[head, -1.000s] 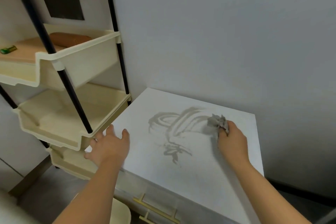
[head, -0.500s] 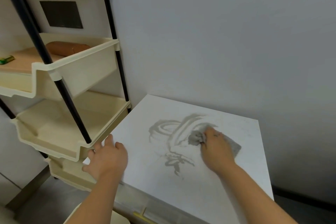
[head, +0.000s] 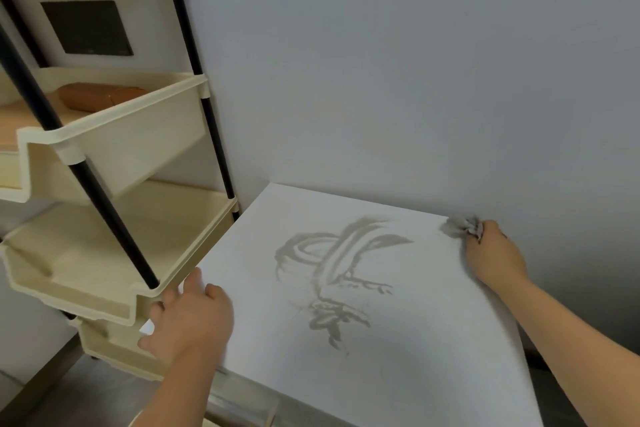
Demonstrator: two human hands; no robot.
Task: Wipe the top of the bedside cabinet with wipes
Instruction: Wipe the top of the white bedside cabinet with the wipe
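Observation:
The white top of the bedside cabinet [head: 398,357] fills the lower middle, with grey wet smears [head: 332,267] across its centre. My right hand [head: 491,253] is at the back right corner by the wall, closed on a crumpled grey wipe [head: 459,227] that presses on the surface. My left hand [head: 190,319] rests flat on the cabinet's front left corner, fingers spread, holding nothing.
A cream tiered rack [head: 114,246] with black poles stands tight against the cabinet's left side; a brown case [head: 100,97] lies in its upper tray. A grey wall [head: 398,62] runs directly behind the cabinet. Floor shows at the lower left.
My right hand has swept the wipe from the middle of the smears out to the back right corner. My left hand has stayed on the front left corner.

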